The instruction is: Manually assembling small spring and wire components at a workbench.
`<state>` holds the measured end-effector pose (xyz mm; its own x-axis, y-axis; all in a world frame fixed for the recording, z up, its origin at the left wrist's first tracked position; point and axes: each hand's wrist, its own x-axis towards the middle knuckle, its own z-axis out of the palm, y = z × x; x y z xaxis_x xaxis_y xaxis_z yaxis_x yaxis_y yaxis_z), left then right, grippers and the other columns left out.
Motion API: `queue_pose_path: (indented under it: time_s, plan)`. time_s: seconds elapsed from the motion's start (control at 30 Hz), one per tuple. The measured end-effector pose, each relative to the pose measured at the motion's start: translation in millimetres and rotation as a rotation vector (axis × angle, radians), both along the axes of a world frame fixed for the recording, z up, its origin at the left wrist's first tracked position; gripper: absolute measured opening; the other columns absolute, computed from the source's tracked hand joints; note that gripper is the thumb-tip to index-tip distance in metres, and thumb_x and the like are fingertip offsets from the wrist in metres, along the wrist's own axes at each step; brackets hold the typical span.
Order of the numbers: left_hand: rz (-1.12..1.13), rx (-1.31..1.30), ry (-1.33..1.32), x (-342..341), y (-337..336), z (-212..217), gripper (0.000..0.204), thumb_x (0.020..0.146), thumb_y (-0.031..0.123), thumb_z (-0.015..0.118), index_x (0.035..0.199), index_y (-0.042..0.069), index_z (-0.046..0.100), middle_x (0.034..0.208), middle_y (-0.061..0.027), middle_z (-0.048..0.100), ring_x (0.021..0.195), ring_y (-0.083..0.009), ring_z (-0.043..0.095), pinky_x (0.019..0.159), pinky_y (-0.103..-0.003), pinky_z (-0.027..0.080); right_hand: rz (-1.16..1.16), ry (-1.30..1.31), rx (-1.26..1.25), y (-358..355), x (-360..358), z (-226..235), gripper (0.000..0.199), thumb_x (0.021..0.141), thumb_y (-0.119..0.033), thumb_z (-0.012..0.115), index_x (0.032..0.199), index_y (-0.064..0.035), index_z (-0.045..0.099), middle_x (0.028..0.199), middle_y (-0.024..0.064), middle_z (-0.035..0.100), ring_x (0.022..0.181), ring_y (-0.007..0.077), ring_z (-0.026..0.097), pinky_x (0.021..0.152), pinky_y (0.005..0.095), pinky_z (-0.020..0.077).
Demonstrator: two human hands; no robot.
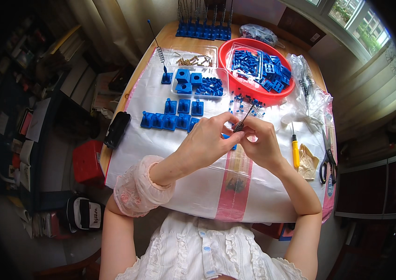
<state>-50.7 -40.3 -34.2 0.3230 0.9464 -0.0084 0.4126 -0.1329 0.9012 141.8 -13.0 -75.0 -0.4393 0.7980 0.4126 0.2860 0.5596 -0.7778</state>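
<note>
Both hands raised just above the middle of the tabletop (128, 100), close together and touching at the fingertips. Left hand (206, 140) curled, thumb and forefinger pinched shut on the lower end of a thin dark rod with a small coil spring (240, 125) round it. Right hand (262, 142) closed too, fingertips pressed to the same spring from the other side, with a small blue piece (228, 136) just below and partly hidden (whether held by either hand, cannot tell). Rod tilted, its free end pointing up and away toward the red bowl (228, 79). Under the hands, a white plastic sheet (137, 154) with a pink stripe spread over the wood. Just beyond the left hand, a row of blue blocks (167, 121) set side by side, three more behind them, and one lone block (166, 77) farther back carrying an upright rod with a spring. Near that, a clear tray (199, 83) with blue cubes and small blue pieces, and a second clear tray of brass screws (195, 60) behind it. Red bowl full of blue parts, a few small ones scattered in front of it. To the right of the right hand, a yellow-handled screwdriver (295, 151), then black scissors (327, 163) near the edge, and a clear bag of springs (306, 88) farther back. At the far edge, a line of finished blue blocks with upright springs (203, 21). A black case (116, 129) lying at the left edge.
</note>
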Motion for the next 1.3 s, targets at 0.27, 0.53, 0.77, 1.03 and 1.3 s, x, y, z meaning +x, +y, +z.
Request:
queue_pose_path:
  time_s: [0.27, 0.53, 0.77, 1.03, 1.3]
  plan:
    - [0.033, 0.212, 0.246, 8, 3, -2, 0.024, 0.095, 0.017, 0.07, 0.114, 0.001, 0.068, 0.086, -0.022, 0.075, 0.076, -0.0336, 0.076, 0.066, -0.039, 0.058, -0.003, 0.023, -0.092, -3, 1, 6, 0.013, 0.085, 0.011, 0.068, 0.093, 0.0058, 0.06, 0.087, 0.0151, 0.071, 0.08, 0.0234, 0.076, 0.069, 0.0314, 0.0624]
    - [-0.006, 0.262, 0.301, 8, 0, -4, 0.024, 0.096, 0.016, 0.068, 0.118, 0.007, 0.074, 0.084, -0.0172, 0.076, 0.073, -0.031, 0.075, 0.066, -0.039, 0.057, -0.015, -0.052, -0.296, -8, 9, 27, 0.027, 0.088, 0.006, 0.072, 0.097, 0.0006, 0.047, 0.088, 0.0159, 0.073, 0.087, 0.0235, 0.077, 0.07, 0.0332, 0.0596]
    - [-0.004, 0.237, 0.298, 7, 0, -7, 0.021, 0.096, 0.019, 0.07, 0.114, 0.009, 0.077, 0.081, -0.0141, 0.076, 0.068, -0.0248, 0.075, 0.063, -0.035, 0.056, 0.017, -0.086, -0.332, -8, 19, 37, 0.022, 0.088, 0.006, 0.07, 0.097, 0.0009, 0.05, 0.094, 0.0154, 0.074, 0.09, 0.0237, 0.077, 0.072, 0.034, 0.0589]
    - [-0.001, 0.338, 0.292, 5, 0, -11, 0.018, 0.096, 0.021, 0.071, 0.106, 0.007, 0.077, 0.076, -0.0112, 0.074, 0.056, -0.0195, 0.068, 0.057, -0.033, 0.052, -0.157, -0.047, -0.001, -13, 54, 92, 0.016, 0.088, 0.008, 0.07, 0.102, 0.0015, 0.064, 0.1, 0.0099, 0.075, 0.091, 0.0187, 0.076, 0.081, 0.0306, 0.0624]
    - [-0.021, 0.417, 0.256, 8, 1, -13, 0.021, 0.094, 0.014, 0.074, 0.112, 0.005, 0.075, 0.076, -0.0124, 0.073, 0.058, -0.017, 0.065, 0.056, -0.031, 0.051, -0.528, 0.045, 0.21, -47, 139, 158, 0.011, 0.097, -0.006, 0.071, 0.105, -0.0001, 0.07, 0.096, 0.0108, 0.077, 0.086, 0.0148, 0.075, 0.074, 0.0255, 0.0583]
